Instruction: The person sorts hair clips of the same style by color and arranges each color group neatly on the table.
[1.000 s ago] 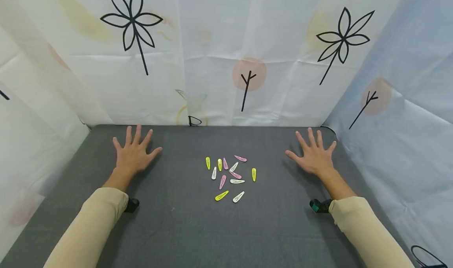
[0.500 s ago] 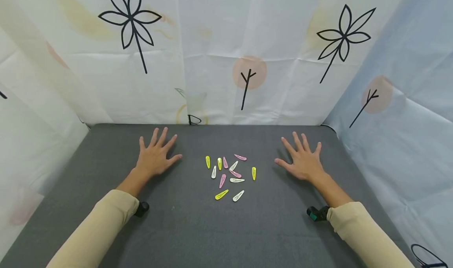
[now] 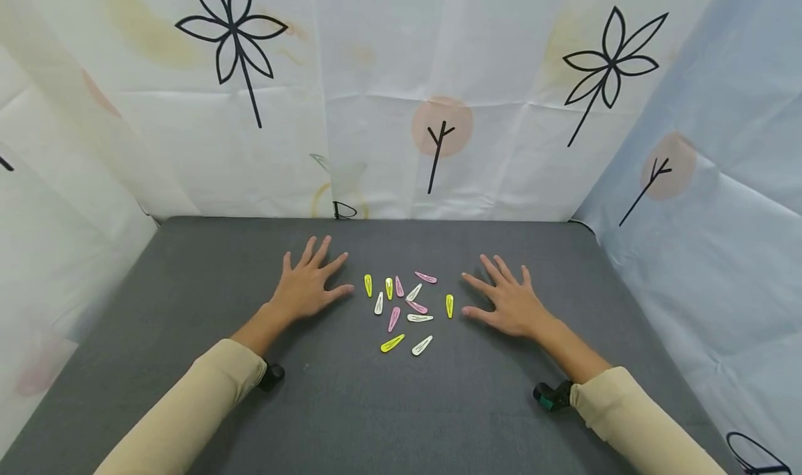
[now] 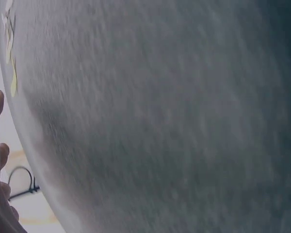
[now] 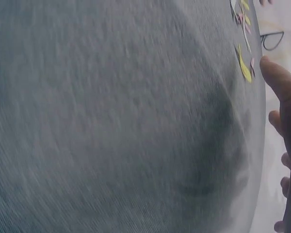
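Several small snap hair clips in yellow, white and pink lie scattered in the middle of the grey table. My left hand (image 3: 303, 289) is spread just left of them, its thumb pointing at a yellow hair clip (image 3: 367, 285). On the other side my right hand (image 3: 512, 304) has its fingers splayed, the thumb tip close to another yellow hair clip (image 3: 449, 306). Neither hand holds anything. Nearest the front are a yellow clip (image 3: 392, 343) and a white clip (image 3: 422, 345). In the right wrist view, a yellow clip (image 5: 244, 68) shows by the thumb.
Grey cloth covers the table (image 3: 351, 412). White patterned curtains (image 3: 376, 57) stand along its back edge and at both sides. A black wrist camera (image 3: 271, 377) sits at the left cuff, and another wrist camera (image 3: 553, 395) at the right cuff.
Both hands have moved inward from the table's far sides toward the hair clips, fingers still spread. The clips have stayed in place.
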`<move>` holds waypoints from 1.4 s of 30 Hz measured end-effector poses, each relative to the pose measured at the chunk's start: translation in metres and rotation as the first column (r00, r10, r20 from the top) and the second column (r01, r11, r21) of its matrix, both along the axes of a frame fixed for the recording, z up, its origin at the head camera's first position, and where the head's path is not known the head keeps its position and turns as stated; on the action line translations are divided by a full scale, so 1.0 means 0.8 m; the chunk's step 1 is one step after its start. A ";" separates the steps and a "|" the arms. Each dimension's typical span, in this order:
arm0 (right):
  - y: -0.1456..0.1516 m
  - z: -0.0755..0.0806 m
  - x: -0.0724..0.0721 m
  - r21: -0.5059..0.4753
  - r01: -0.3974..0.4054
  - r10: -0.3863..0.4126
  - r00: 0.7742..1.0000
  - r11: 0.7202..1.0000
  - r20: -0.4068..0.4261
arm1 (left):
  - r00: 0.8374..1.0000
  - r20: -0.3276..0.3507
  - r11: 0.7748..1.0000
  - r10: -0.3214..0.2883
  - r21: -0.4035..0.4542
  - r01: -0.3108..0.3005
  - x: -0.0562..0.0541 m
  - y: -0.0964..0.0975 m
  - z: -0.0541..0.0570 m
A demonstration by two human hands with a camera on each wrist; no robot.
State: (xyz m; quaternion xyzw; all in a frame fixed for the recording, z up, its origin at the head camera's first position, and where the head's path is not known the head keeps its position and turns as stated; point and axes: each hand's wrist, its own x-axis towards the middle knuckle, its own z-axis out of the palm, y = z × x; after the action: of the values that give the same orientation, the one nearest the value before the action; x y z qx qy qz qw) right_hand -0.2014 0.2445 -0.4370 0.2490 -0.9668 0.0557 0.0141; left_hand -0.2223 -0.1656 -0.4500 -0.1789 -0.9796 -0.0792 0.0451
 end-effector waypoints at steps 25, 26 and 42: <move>-0.032 -0.026 0.013 -0.268 -0.076 0.095 0.994 0.960 0.062 | 0.996 0.072 0.995 -0.059 0.082 0.053 0.004 0.044 -0.016; -0.032 -0.026 0.013 -0.273 -0.074 0.093 0.994 0.959 0.056 | 0.996 0.074 0.995 -0.059 0.084 0.053 0.003 0.045 -0.017; -0.032 -0.027 0.015 -0.303 -0.070 0.088 0.995 0.950 0.047 | 0.992 0.087 0.984 -0.092 0.159 0.078 0.001 0.042 -0.018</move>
State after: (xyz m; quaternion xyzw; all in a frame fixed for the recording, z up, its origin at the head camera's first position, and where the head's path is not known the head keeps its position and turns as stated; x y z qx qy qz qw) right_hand -0.1898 0.2188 -0.4590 0.2807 -0.9363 0.2101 0.0204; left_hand -0.2217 -0.1317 -0.4644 -0.2126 -0.9630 -0.1653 0.0092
